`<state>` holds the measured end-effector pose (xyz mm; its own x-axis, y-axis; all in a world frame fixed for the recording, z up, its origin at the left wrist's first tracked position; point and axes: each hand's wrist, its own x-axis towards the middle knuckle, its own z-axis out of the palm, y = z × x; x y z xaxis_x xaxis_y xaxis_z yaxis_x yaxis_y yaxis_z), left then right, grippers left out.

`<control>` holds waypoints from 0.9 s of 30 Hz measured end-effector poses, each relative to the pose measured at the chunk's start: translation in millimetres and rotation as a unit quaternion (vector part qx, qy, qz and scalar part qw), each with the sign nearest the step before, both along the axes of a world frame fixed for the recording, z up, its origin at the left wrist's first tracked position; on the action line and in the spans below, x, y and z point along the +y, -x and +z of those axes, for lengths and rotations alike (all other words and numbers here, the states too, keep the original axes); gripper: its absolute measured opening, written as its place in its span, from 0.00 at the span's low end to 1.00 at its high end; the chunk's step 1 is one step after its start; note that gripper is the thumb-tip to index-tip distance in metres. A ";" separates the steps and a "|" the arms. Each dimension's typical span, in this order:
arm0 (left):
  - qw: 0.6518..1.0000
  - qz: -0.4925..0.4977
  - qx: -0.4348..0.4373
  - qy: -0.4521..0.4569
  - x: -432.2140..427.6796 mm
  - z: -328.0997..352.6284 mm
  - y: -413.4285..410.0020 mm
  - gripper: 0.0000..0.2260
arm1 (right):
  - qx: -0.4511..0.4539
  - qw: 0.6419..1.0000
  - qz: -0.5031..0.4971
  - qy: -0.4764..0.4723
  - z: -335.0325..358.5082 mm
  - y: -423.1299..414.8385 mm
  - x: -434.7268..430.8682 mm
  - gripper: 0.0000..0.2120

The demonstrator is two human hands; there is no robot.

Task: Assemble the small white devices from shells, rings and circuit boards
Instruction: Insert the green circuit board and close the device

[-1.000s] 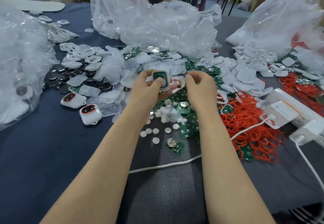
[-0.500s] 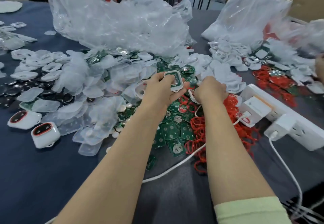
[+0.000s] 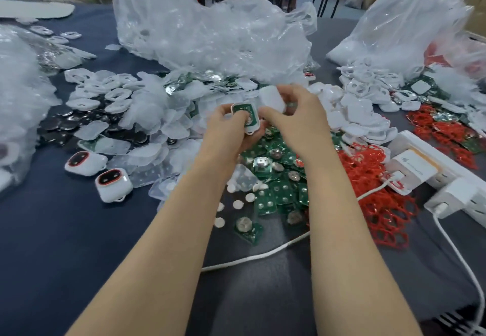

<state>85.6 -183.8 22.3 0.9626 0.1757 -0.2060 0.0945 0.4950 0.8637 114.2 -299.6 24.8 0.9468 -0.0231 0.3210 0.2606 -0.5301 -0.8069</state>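
Observation:
My left hand (image 3: 228, 131) grips a white half shell with a green circuit board seated in it (image 3: 246, 115), board side facing me. Just to its right, my right hand (image 3: 294, 117) pinches a plain white shell cover (image 3: 272, 99), held slightly above the other part. Both hands hover over a heap of green circuit boards (image 3: 276, 177). Red rings (image 3: 373, 177) lie in a tangle to the right. Loose white shells (image 3: 352, 114) are piled behind the right hand. Two finished white devices (image 3: 113, 184) (image 3: 84, 162) with red-rimmed dark faces sit at the left.
Large clear plastic bags (image 3: 210, 33) stand at the back and both sides. A white power strip (image 3: 447, 177) with plugged adapters lies at the right, its white cable (image 3: 263, 255) crossing the dark tablecloth under my arms. Small white discs (image 3: 236, 204) and clear blister pieces (image 3: 147, 151) are scattered nearby.
My right hand has come up from the pile at the right holding a white shell cover and moved beside the left hand. The left hand still holds the shell with the board.

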 end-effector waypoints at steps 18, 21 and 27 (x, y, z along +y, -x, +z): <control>0.988 0.087 -0.049 -0.118 64.5 -28.8 30.2 0.10 | 0.112 0.945 0.140 -0.272 -31.2 18.3 70.4 0.14; 0.990 0.093 -0.042 -0.095 63.8 -29.9 30.2 0.09 | 0.136 0.938 0.134 -0.290 -30.8 20.0 70.2 0.11; 0.991 0.097 -0.036 -0.088 65.0 -32.5 29.1 0.09 | 0.146 0.949 0.090 -0.264 -33.4 21.4 63.6 0.04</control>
